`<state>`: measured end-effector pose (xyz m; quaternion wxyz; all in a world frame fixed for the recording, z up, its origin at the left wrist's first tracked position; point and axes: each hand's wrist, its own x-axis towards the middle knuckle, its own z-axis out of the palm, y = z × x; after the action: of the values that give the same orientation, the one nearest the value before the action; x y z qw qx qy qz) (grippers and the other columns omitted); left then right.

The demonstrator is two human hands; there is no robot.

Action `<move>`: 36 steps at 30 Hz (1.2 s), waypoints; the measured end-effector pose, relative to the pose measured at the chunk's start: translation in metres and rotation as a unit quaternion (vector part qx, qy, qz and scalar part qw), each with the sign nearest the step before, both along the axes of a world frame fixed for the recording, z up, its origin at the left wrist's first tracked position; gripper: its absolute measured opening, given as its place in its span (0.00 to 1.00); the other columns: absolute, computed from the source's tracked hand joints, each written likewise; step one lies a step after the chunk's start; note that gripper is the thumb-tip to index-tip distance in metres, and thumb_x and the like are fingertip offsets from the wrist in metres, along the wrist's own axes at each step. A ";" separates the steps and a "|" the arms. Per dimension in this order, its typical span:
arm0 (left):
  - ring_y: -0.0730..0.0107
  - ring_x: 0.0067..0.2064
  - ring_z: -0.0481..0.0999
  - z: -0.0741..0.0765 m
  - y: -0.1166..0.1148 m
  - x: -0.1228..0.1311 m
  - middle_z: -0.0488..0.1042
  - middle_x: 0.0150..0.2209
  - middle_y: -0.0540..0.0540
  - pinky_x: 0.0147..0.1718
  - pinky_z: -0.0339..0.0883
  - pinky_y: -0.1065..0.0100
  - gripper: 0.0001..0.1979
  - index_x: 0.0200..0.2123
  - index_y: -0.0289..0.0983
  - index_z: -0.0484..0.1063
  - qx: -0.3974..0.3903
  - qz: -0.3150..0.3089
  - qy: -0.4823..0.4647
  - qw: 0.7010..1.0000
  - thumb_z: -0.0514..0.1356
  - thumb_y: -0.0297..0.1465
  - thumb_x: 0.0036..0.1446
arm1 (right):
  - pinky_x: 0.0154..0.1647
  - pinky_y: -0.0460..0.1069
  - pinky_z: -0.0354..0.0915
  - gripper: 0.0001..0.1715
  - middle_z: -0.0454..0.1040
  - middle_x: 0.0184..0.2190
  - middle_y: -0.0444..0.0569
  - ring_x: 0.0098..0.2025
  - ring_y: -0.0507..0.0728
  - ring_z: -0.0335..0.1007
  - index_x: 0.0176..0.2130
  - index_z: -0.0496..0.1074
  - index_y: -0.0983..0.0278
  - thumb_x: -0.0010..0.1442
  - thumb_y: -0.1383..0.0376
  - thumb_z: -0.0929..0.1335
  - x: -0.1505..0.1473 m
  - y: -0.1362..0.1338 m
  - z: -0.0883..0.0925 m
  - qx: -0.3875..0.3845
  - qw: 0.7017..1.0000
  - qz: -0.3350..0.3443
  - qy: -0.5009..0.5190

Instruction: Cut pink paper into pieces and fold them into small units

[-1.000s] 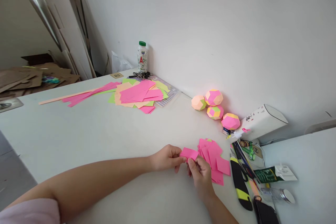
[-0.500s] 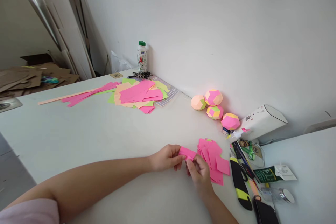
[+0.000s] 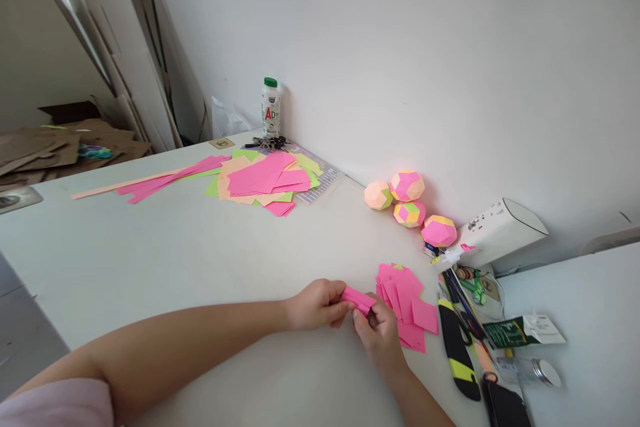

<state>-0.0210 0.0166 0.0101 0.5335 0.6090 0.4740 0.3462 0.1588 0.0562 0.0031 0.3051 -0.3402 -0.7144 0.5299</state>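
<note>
A small folded piece of pink paper [image 3: 359, 299] is held just above the table between both hands. My left hand [image 3: 319, 305] pinches its left end between thumb and fingers. At the right end, my right hand [image 3: 381, 331] grips it with the thumb at the lower edge; the other fingers are partly hidden behind. Right beside my right hand lies a loose heap of pink paper pieces [image 3: 406, 300], with a bit of green showing at its top.
Pink, peach and green sheets [image 3: 265, 177] lie at the back beside long paper strips [image 3: 165, 177]. Several faceted paper balls [image 3: 407, 186] sit by the wall. A bottle [image 3: 271, 110] stands behind keys [image 3: 269, 143]. Right: a black-and-yellow tool [image 3: 457, 350], a clear jar [image 3: 527, 371], a white box [image 3: 500, 230].
The pink paper has tipped and looks narrower, more rolled or folded over. Both hands have dropped slightly, with the right thumb shifted toward the left. Everything else stays put.
</note>
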 end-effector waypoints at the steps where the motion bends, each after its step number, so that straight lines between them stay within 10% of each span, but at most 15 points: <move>1: 0.74 0.27 0.69 0.000 0.000 0.000 0.72 0.25 0.51 0.27 0.62 0.73 0.14 0.32 0.36 0.65 -0.001 -0.001 0.000 1.000 0.52 0.42 0.60 | 0.20 0.45 0.55 0.09 0.60 0.23 0.41 0.22 0.49 0.55 0.30 0.68 0.64 0.58 0.61 0.65 0.000 0.000 0.000 0.000 1.000 -0.002 0.000; 36: 0.72 0.28 0.72 -0.003 0.001 0.000 0.73 0.25 0.49 0.29 0.65 0.71 0.12 0.34 0.35 0.67 -0.031 0.000 -0.082 0.996 0.55 0.39 0.59 | 0.20 0.45 0.55 0.20 0.61 0.17 0.40 0.19 0.50 0.56 0.23 0.59 0.61 0.61 0.55 0.65 0.002 0.001 -0.002 -0.026 0.999 -0.026 0.004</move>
<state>-0.0212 0.0177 0.0067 0.5893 0.5617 0.4394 0.3797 0.1605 0.0576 0.0007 0.3129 -0.3646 -0.6900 0.5414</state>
